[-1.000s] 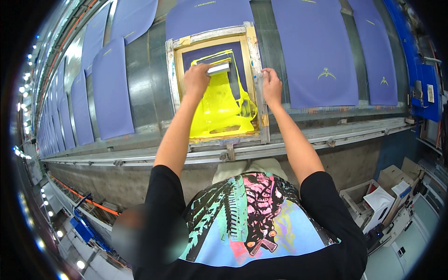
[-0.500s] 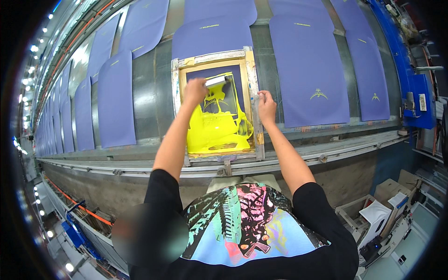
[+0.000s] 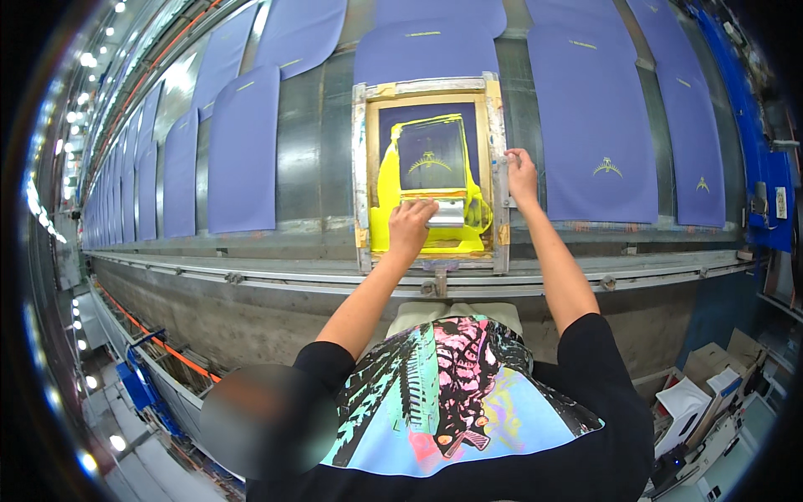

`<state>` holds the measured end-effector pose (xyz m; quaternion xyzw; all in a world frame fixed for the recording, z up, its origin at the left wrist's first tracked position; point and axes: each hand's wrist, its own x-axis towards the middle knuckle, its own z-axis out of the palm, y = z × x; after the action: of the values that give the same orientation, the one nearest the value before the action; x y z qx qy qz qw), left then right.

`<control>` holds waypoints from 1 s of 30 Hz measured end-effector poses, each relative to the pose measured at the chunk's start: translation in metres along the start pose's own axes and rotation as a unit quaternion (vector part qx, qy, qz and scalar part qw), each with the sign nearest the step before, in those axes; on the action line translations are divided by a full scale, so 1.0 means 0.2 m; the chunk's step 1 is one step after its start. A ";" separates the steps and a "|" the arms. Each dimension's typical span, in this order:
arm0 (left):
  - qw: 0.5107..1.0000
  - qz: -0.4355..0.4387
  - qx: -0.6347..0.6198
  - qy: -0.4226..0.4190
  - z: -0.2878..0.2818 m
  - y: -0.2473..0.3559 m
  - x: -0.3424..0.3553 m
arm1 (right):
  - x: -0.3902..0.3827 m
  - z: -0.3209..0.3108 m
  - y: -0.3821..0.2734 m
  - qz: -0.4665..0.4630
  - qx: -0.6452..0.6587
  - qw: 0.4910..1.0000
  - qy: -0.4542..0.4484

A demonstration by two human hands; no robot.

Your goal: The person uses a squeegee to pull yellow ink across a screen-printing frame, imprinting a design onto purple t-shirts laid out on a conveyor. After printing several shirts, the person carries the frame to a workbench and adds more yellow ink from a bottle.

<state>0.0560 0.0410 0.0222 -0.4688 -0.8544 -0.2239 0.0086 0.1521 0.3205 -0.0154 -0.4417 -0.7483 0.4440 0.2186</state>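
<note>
Along the 9 o'clock side, a row of purple fabric panels lies flat on the long metal bench, running off toward the far left under ceiling lights. At 7 o'clock, below the bench edge, blue crates and an orange strip sit on the floor.

Centre, about 12 o'clock: a screen printing frame lies flat on the bench over one purple panel, pale rim, dark mesh, bright yellow ink spread down its left side and along its near edge. A small yellow emblem shows through the mesh. Left hand is curled closed around the handle of a metal squeegee, which sits at the near part of the mesh, touching the ink. Thumb side hidden, grip looks firm.

Just right of that, at 1 o'clock, right hand rests on the frame's right rail, fingers bent over the edge, pressing or gripping it; how tight, cannot tell.

Further right, at 2 o'clock, another purple panel with a small printed yellow emblem, then one more beyond it. Blue machine housing at 3 o'clock. Cardboard boxes at 4 o'clock on the floor. Metal rail runs along the bench's near edge.
</note>
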 end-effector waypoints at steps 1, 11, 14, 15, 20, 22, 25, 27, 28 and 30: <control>1.000 0.007 -0.013 -0.015 0.00 0.01 -0.02 | 0.01 0.00 0.02 -0.019 0.001 1.000 0.021; 0.996 0.031 -0.054 -0.069 -0.07 0.08 0.06 | 0.05 -0.11 -0.14 0.028 0.013 0.998 0.056; 0.997 0.023 -0.053 -0.059 -0.07 0.07 0.08 | 0.10 -0.05 -0.11 -0.010 0.056 0.997 0.047; 0.997 0.023 -0.048 -0.058 -0.08 0.02 0.11 | 0.13 0.00 -0.09 -0.030 0.073 0.996 0.047; 0.998 -0.013 -0.044 -0.046 -0.10 -0.31 0.01 | 0.02 0.41 -0.13 -0.080 0.075 0.991 0.081; 0.998 -0.033 -0.038 -0.046 -0.20 -0.43 -0.09 | -0.13 0.57 -0.17 -0.062 0.095 0.991 0.069; 0.997 -0.055 -0.031 -0.036 -0.35 -0.60 -0.13 | -0.22 0.71 -0.34 -0.035 0.143 0.988 0.035; 0.994 -0.098 -0.026 -0.042 -0.49 -0.67 -0.11 | -0.26 0.73 -0.47 -0.012 0.154 0.988 0.017; 0.995 -0.098 -0.018 -0.031 -0.52 -0.70 -0.15 | -0.29 0.74 -0.51 0.002 0.145 0.989 0.013; 0.995 -0.096 -0.005 -0.010 -0.59 -0.71 -0.23 | -0.40 0.74 -0.53 -0.005 0.152 0.988 0.033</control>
<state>-0.0559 -0.1063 0.0652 -0.3866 -0.8945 -0.2234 -0.0234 0.0373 0.1594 0.0046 -0.4140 -0.6667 0.5364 0.3105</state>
